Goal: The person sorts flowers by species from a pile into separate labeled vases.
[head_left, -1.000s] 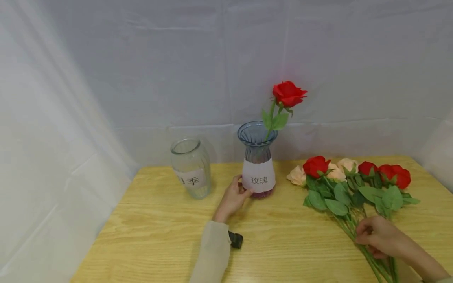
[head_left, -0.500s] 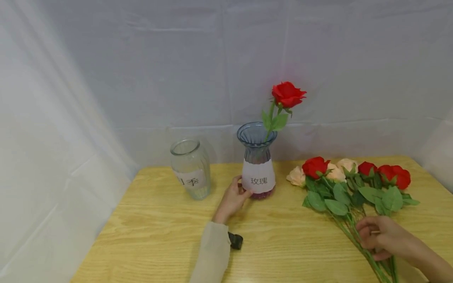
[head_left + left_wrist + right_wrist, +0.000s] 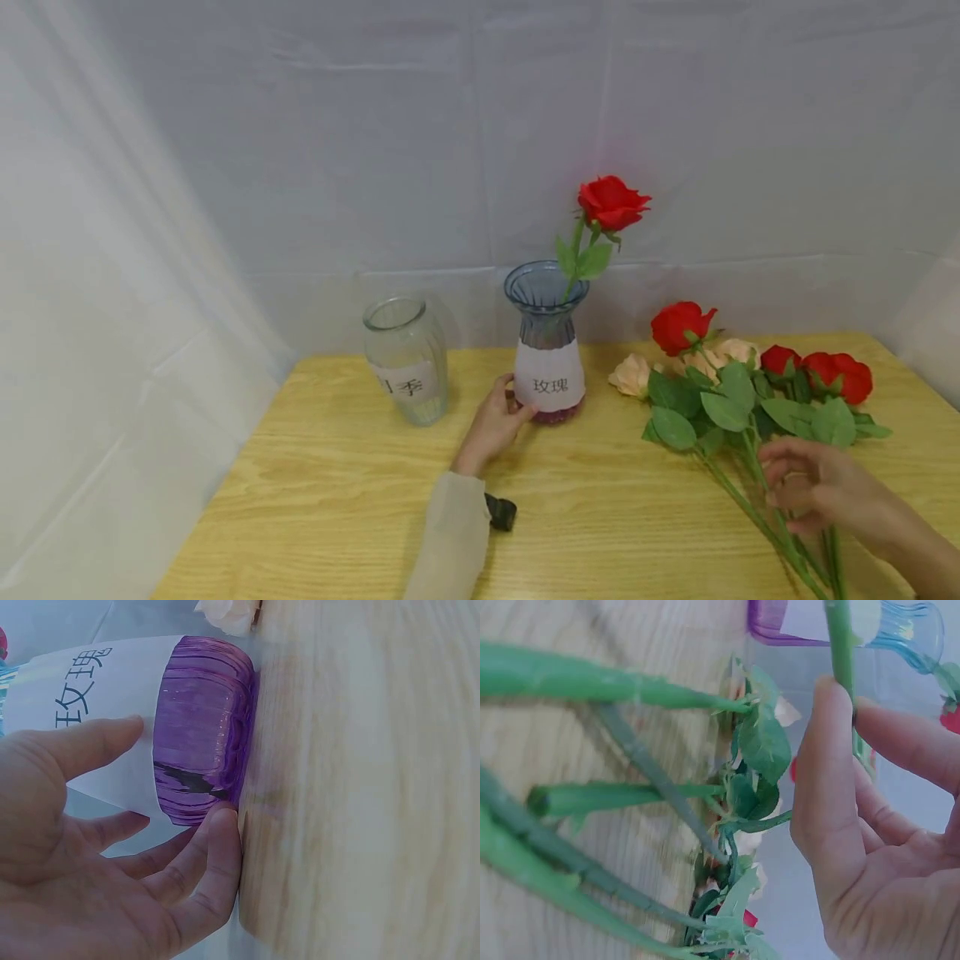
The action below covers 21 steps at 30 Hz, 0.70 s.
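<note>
Pinching a green stem (image 3: 841, 645) between thumb and finger, the right hand (image 3: 821, 492) holds a full-petalled red rose (image 3: 682, 327) just above other flowers (image 3: 846, 375) on the table (image 3: 600, 525), while the left hand (image 3: 495, 421) curves thumb and fingers about the foot of a vase (image 3: 547, 333), blue at its flared mouth, purple below, white-labelled, one red bloom (image 3: 611, 202) leaning from it. It stands near the back edge, close to the curtain (image 3: 375, 167), between a clear jar (image 3: 408, 343) and the flowers, with open wood between the arms.
</note>
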Each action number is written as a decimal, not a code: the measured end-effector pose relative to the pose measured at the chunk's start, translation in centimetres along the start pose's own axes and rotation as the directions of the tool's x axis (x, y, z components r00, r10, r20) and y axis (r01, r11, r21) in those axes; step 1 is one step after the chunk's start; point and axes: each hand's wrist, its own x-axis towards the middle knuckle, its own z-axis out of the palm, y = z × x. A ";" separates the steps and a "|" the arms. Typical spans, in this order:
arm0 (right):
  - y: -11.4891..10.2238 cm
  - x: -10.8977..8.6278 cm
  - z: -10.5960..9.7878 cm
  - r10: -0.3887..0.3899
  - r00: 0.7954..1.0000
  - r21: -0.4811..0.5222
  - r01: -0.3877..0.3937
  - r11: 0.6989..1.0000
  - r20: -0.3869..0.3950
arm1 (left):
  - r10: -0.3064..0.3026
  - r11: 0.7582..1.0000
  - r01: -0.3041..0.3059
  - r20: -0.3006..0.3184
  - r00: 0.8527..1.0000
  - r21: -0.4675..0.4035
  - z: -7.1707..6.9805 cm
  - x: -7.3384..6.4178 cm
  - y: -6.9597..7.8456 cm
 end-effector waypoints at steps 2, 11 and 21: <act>-0.2 0.0 0.0 -0.004 1.000 0.017 0.004 1.000 -0.026 | -0.004 1.000 0.004 0.002 1.000 -0.007 0.0 0.0 0.0; -0.9 0.6 0.7 -0.069 0.984 0.105 0.087 0.991 -0.162 | -0.002 1.000 0.002 0.006 1.000 -0.004 0.0 0.1 0.0; -1.5 1.5 1.5 -0.173 0.962 0.325 0.235 0.916 -0.209 | 0.003 1.000 -0.003 0.006 1.000 -0.008 0.0 0.0 -0.1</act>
